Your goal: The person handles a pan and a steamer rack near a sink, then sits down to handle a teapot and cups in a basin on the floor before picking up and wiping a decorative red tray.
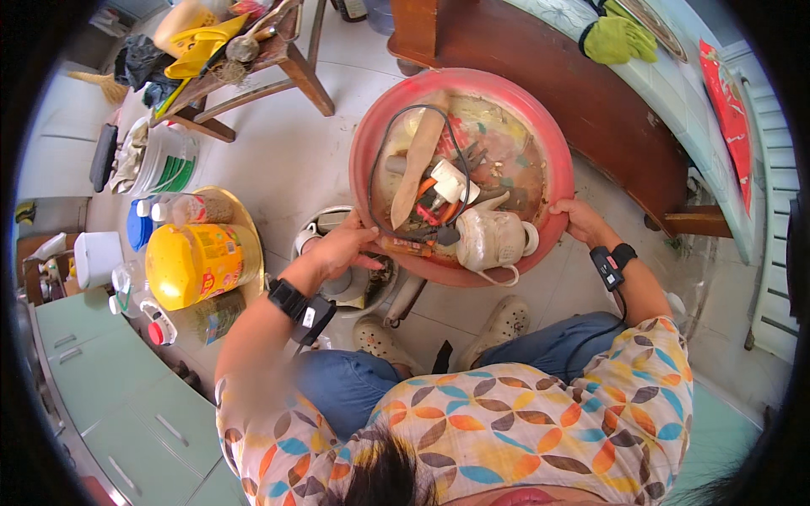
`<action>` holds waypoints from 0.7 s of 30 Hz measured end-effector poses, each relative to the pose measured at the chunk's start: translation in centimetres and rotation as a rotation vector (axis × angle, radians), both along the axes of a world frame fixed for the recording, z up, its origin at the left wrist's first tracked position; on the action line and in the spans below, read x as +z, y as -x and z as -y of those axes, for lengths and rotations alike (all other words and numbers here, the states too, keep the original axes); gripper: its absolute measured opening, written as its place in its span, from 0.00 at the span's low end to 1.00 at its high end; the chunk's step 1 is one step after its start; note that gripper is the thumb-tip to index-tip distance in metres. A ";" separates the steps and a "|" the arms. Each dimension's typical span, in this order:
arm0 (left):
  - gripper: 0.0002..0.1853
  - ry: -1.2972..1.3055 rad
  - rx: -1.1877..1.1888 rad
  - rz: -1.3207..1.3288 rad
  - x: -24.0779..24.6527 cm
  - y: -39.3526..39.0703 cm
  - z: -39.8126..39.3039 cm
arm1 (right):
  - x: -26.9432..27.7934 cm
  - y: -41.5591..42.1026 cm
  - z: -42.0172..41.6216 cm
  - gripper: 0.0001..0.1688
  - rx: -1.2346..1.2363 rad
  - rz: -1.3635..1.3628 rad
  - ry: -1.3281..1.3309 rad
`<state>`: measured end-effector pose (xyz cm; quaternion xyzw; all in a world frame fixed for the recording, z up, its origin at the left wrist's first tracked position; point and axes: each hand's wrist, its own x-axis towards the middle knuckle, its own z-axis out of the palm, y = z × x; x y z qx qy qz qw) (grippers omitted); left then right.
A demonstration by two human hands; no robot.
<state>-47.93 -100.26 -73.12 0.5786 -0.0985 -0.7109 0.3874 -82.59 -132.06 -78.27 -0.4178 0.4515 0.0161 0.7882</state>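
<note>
A round red plastic basin [557, 120] lies in front of me, its rim gripped from both sides. My left hand [347, 245] is at the near left of the rim, fingers partly spread below it. On the right side, my right hand [581, 220] has its thumb over the edge. Inside the basin are a flat wooden paddle-like piece [417, 158], a loop of black cable [387, 136] and a white plastic fitting [450, 181]. A dirty white teapot [490, 240] lies tilted at the near edge. Dark scraps partly hide the basin's floor.
Below my left hand a metal basin [386, 297] holds odds and ends. Left of it stand a yellow-capped plastic jar [196, 262] and several bottles. A cluttered wooden stool [285, 69] is at the far left. Reddish-brown furniture [607, 120] borders the right, with green gloves [617, 41] on top.
</note>
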 end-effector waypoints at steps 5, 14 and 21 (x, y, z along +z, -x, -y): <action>0.22 -0.027 -0.128 0.008 -3.9 2.0 2.8 | -3.0 3.2 2.2 0.23 -0.023 -0.050 -0.006; 0.18 -0.063 -0.161 0.098 -8.4 3.1 4.2 | -5.2 2.6 2.6 0.23 -0.033 -0.111 0.020; 0.14 -0.026 -0.175 0.120 -9.8 4.0 4.5 | -7.8 4.6 3.3 0.22 0.049 -0.224 0.042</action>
